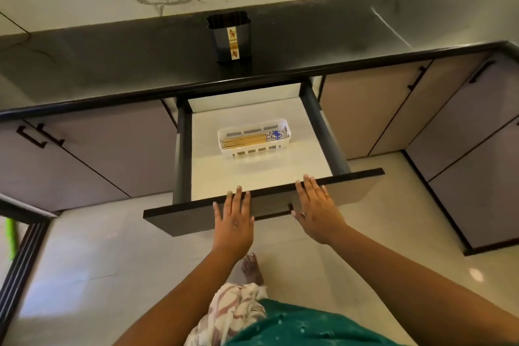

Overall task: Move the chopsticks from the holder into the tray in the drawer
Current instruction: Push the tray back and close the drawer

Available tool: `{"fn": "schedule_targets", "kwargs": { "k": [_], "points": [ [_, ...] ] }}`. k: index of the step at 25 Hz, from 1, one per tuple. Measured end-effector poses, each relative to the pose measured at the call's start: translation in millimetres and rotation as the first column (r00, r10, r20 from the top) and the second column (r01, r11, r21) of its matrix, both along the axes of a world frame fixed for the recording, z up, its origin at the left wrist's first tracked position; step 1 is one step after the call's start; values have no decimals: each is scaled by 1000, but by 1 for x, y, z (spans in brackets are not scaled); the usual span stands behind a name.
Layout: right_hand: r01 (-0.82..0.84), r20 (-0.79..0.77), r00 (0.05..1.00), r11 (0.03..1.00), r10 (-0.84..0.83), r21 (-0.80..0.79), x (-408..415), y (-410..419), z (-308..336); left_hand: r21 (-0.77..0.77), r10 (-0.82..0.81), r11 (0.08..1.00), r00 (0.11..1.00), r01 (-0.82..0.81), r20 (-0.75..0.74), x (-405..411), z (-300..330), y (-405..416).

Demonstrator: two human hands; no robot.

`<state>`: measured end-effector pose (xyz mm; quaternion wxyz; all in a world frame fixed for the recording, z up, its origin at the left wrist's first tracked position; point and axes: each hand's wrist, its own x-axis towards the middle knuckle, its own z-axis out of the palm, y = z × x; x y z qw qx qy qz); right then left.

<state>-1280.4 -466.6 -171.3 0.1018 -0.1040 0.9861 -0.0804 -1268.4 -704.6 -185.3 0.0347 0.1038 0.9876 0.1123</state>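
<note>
The drawer (pixel 252 174) stands pulled out below the dark counter. Inside it a white slotted tray (pixel 254 150) holds a bundle of wooden chopsticks (pixel 247 139) with blue-patterned ends, lying flat. The black holder (pixel 230 38) stands upright on the counter behind the drawer, and I see nothing sticking out of it. My left hand (pixel 234 222) and my right hand (pixel 316 209) lie flat against the drawer's dark front panel (pixel 182 219), fingers spread, fingertips at its top edge. Neither hand holds anything.
The dark countertop (pixel 112 64) runs across under a marble wall. Closed cabinet doors (pixel 84 154) with black handles flank the drawer on both sides. A pale tiled floor (pixel 112 261) and my bare foot (pixel 252 267) lie below.
</note>
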Motion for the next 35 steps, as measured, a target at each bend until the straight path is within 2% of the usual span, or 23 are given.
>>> {"fn": "schedule_targets", "kwargs": {
  "k": [1,3,7,12,22,26,28,31,35],
  "points": [
    [-11,20,1000,999,10,33,5,2,-2,-72,-11,997,999,14,50,12,-10,-5],
    [-12,40,999,998,10,55,6,-1,0,-153,-26,988,998,35,54,26,-21,-14],
    [-26,63,998,995,20,97,-3,-5,3,-115,29,993,999,-26,21,15,-10,-22],
    [-35,77,997,992,26,124,-30,-3,-3,-64,59,997,994,-53,93,-18,-1,-26],
    [-3,227,974,994,-22,109,-186,-15,13,-65,27,998,986,-17,164,-171,14,-40],
    [2,199,980,994,-24,108,-251,-22,22,-121,-65,989,983,86,171,-241,20,-61],
    [32,167,985,996,-46,84,-274,-24,21,-196,-81,974,986,109,146,-268,22,-70],
    [131,198,971,991,-134,31,-298,-27,14,-270,-45,960,992,75,115,-294,17,-78],
    [93,260,959,992,-111,83,-333,-28,2,-276,23,961,982,31,188,-321,7,-76]
  ]
}}
